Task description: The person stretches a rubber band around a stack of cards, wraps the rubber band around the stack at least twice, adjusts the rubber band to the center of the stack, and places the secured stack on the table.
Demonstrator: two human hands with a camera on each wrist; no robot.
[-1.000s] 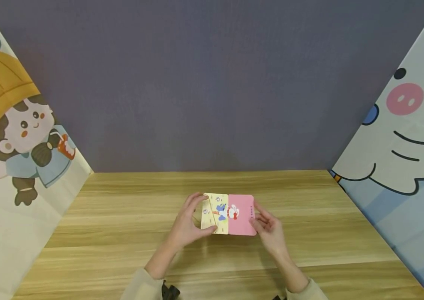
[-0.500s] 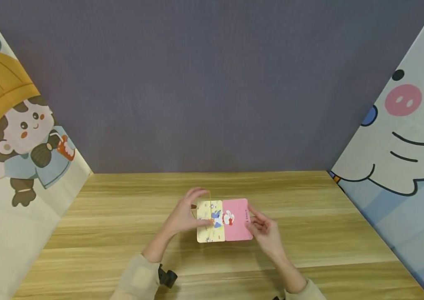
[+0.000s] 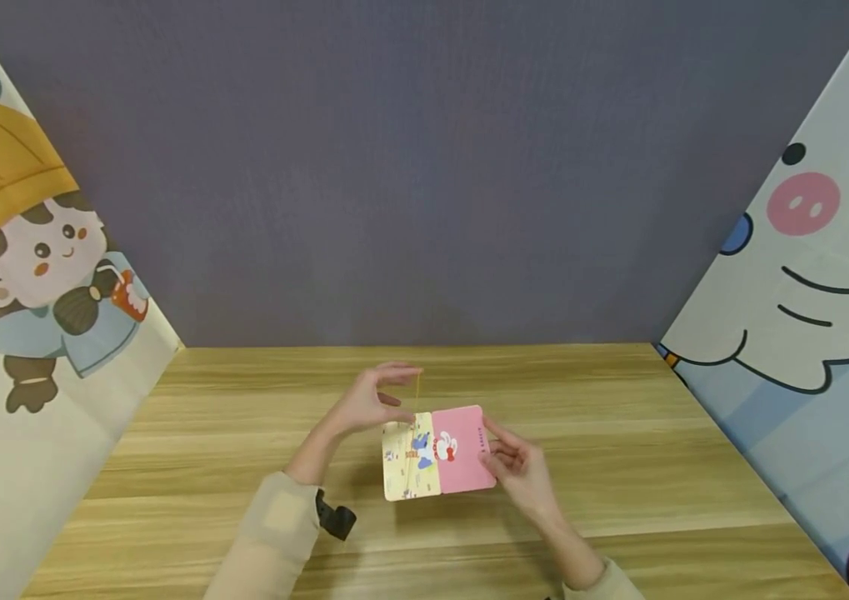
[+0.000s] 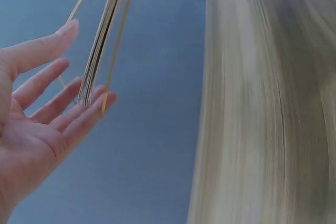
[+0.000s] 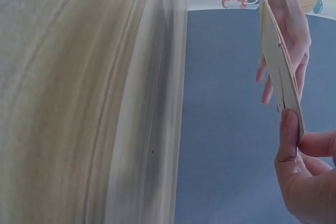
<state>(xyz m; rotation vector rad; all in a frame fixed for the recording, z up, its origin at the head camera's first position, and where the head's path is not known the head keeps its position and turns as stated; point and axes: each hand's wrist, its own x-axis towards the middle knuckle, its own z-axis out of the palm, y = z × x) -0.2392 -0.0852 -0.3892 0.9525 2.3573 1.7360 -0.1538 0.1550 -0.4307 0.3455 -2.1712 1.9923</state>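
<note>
A small booklet, with one pink half and one yellow patterned half, is held above the table. My right hand pinches its pink edge between thumb and fingers; the right wrist view shows the booklet almost edge-on. At the yellow end my left hand is spread, fingers mostly straight. A thin yellow elastic band is stretched over the left fingertips and thumb, with the layered edge of the booklet between its strands. The band's far end is hidden in the left wrist view.
The wood-grain table spreads under both hands, with a grey-blue panel behind it. Cartoon-printed side walls flank it. A black wrist device sits at the left sleeve.
The left hand has moved up off the booklet's yellow end, pulling the band away from the cover. The booklet and right hand have shifted left and toward me, with the booklet tilting.
</note>
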